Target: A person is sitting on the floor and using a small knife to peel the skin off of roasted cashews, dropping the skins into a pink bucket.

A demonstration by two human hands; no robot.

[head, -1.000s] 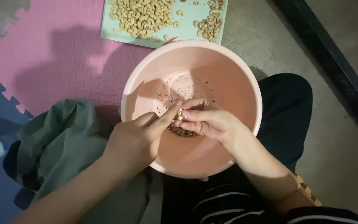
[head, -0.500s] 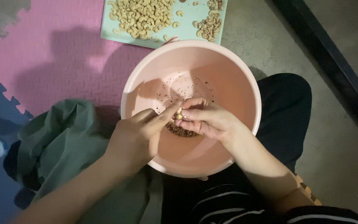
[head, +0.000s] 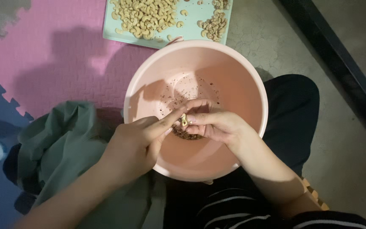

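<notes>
Over pink basin [head: 250, 76] | our L hand [head: 138, 144] + R hand [head: 217, 125] both pinching one cashew [head: 184, 120] | peel scraps [head: 187, 135] below

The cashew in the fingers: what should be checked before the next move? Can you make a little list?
1. Nut held by both hands: ok. The left hand and right hand pinch the cashew at their fingertips.
2. Nut over the pink basin: ok, so bits should fall inside.
3. Skin all off the nut: cannot tell, it is too small to see.
4. Brown peelings gathered at the basin's bottom: ok.
5. Room on the teal tray for another nut: ok, a bare patch lies between the cashew piles.
6. Green cloth out of the basin: ok, it lies beside it.
</notes>
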